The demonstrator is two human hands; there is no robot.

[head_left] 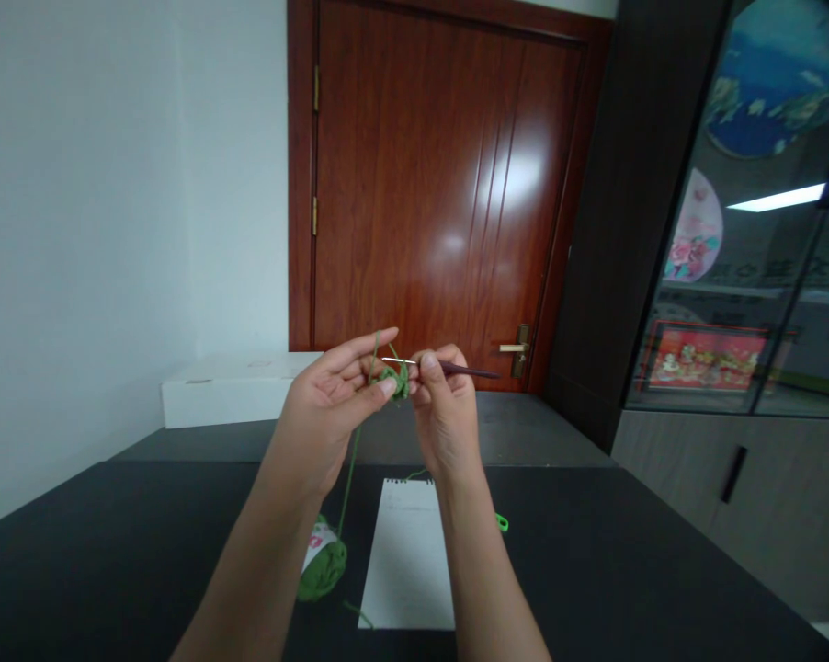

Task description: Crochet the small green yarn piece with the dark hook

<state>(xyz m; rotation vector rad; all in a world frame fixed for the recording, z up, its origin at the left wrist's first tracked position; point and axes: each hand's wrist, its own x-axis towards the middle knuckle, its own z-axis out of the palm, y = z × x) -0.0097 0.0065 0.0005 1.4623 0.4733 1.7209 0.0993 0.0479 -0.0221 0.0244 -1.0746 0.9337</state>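
Held up above the table, my left hand (332,391) pinches a small green crochet piece (399,382) between thumb and fingers. Green yarn (350,478) loops over its raised index finger and runs down toward a green yarn ball (323,570) with a paper label, partly hidden by my left forearm. My right hand (446,395) is closed on a crochet hook (471,370) with a dark handle. The hook's thin metal shaft points left, at the top of the crochet piece and close to the yarn loop. Whether yarn sits in the hook's tip is too small to tell.
A white spiral-torn sheet of paper (406,561) lies on the black table (580,570), with a loose yarn end (359,614) at its lower left corner. A bright green clip-like item (502,522) is right of my forearm. Behind stand a white box (228,391), a wooden door (421,184) and a glass-fronted cabinet (704,460).
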